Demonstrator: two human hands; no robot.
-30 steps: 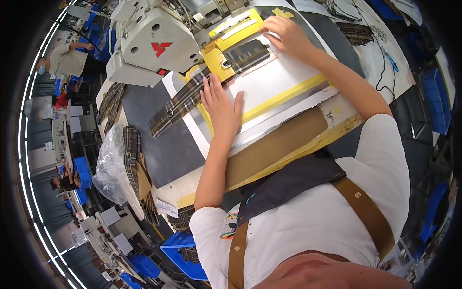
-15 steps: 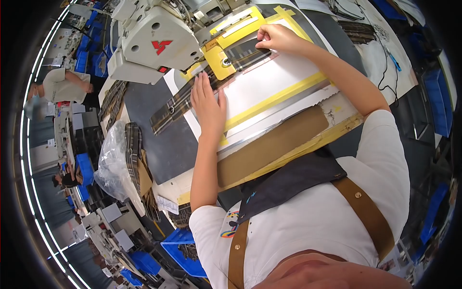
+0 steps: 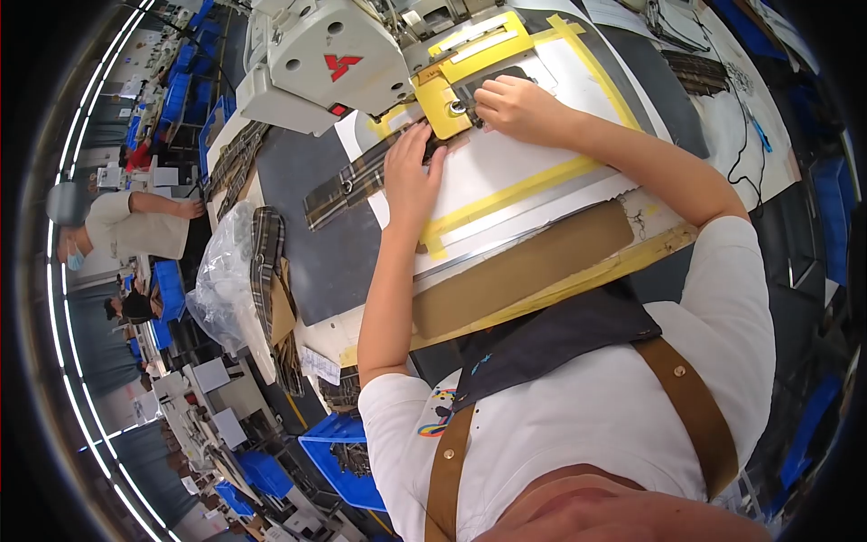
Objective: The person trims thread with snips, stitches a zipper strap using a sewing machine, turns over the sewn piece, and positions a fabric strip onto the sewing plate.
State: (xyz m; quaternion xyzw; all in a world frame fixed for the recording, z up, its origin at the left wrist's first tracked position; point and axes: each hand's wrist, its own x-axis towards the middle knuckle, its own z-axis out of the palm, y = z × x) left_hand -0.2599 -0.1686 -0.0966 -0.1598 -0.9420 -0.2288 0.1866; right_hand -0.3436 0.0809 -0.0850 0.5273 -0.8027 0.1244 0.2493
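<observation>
A plaid fabric strap with a metal ring runs diagonally across the table to the yellow clamp plate of a sewing machine. My left hand lies over the strap just left of the clamp, fingers stretched out flat and thumb apart. Close against the clamp's right side, my right hand has its fingers curled downward. Whatever is between those fingertips is hidden beneath them. White card edged with yellow tape lies under both hands.
Plaid strips and a clear plastic bag lie at the table's left edge. A blue bin stands below. More plaid pieces and a blue-handled tool are at the right. Another person stands at far left.
My right hand has moved left and down, from the far end of the plaid fabric to beside the clamp. My left hand stays on the strap. The whole view has shifted slightly.
</observation>
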